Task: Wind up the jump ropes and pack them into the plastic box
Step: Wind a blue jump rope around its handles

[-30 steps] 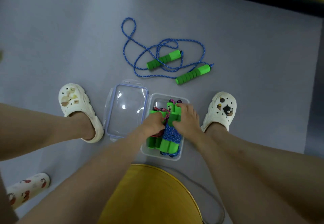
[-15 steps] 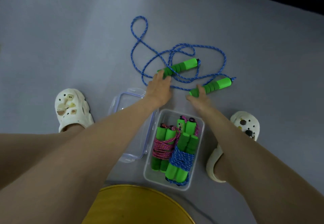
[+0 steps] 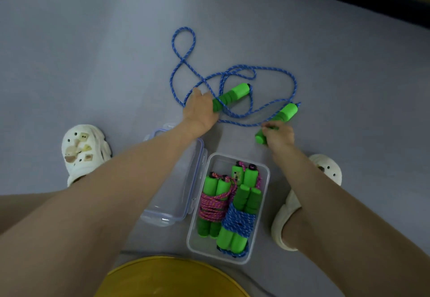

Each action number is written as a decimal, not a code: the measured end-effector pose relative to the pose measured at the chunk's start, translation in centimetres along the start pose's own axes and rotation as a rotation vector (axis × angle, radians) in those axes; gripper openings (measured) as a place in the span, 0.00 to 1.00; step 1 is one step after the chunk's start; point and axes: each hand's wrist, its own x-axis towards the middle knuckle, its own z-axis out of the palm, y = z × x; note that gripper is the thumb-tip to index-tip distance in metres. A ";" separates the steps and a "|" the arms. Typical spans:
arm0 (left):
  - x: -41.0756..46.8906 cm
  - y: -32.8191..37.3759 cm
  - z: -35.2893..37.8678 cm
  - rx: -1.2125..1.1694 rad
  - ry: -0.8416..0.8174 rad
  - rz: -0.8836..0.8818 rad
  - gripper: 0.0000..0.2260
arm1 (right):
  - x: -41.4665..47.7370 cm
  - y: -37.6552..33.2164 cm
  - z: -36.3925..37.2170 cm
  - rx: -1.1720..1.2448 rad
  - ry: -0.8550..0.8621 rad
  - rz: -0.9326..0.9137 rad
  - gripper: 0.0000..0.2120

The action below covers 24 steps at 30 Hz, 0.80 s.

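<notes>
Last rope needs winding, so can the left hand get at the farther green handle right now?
Likely yes: the left hand rests on the near end of the farther green handle; only loose blue rope crosses it.

White left clog and right clog stand on grey floor.

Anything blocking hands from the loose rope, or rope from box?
Nothing visible. The left hand and right hand grip the left handle and right handle of the loose blue rope. Only bare floor lies between it and the open plastic box; its lid lies aside. Wound bundles fill much of the box, so room looks tight.
</notes>
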 end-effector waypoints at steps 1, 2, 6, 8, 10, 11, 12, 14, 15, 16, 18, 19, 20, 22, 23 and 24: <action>-0.3 0.1 -1.0 -0.026 -0.004 -0.022 0.14 | -0.6 -0.7 -0.4 0.098 -0.026 0.050 0.07; -0.6 0.2 -2.1 -0.058 -0.005 -0.043 0.13 | -1.3 -1.4 -0.9 0.181 -0.059 0.091 0.09; -2.3 0.9 -7.3 -0.257 -0.094 -0.080 0.05 | -4.4 -5.3 -3.7 0.316 -0.125 0.119 0.21; -3.7 1.2 -10.2 -0.368 -0.098 -0.062 0.04 | -6.7 -7.5 -5.6 0.411 -0.126 0.091 0.22; -5.6 1.8 -13.4 -0.432 -0.091 -0.031 0.06 | -9.3 -9.9 -7.3 0.484 -0.114 0.052 0.16; -6.6 2.2 -15.1 -0.472 -0.093 -0.014 0.07 | -10.7 -11.0 -8.2 0.503 -0.093 0.035 0.10; -7.8 2.7 -16.8 -0.515 -0.091 0.004 0.07 | -12.0 -11.9 -9.1 0.527 -0.078 0.018 0.06; -10.3 3.4 -20.1 -0.572 -0.062 0.033 0.06 | -14.9 -13.3 -10.7 0.567 -0.070 0.014 0.04; -11.7 3.6 -21.7 -0.589 -0.036 0.038 0.06 | -16.5 -13.8 -11.3 0.569 -0.090 0.022 0.05; -12.9 3.7 -23.1 -0.611 -0.010 0.035 0.06 | -17.8 -14.1 -11.7 0.569 -0.123 0.037 0.07; -15.2 3.8 -25.5 -0.693 0.028 0.026 0.09 | -20.7 -14.7 -12.4 0.548 -0.211 0.065 0.09; -16.3 3.8 -26.5 -0.746 0.031 0.017 0.10 | -22.1 -15.0 -12.6 0.531 -0.241 0.070 0.09; -17.3 3.8 -27.2 -0.795 0.030 0.002 0.11 | -23.2 -15.2 -12.7 0.517 -0.252 0.065 0.09; -19.0 3.9 -27.9 -0.903 0.024 -0.044 0.12 | -25.1 -15.8 -12.7 0.510 -0.234 0.033 0.12; -19.7 4.0 -28.1 -0.973 0.010 -0.066 0.11 | -25.9 -16.1 -12.5 0.538 -0.226 0.013 0.13; -20.4 4.1 -28.2 -1.050 -0.016 -0.080 0.11 | -26.5 -16.3 -12.3 0.588 -0.229 -0.005 0.13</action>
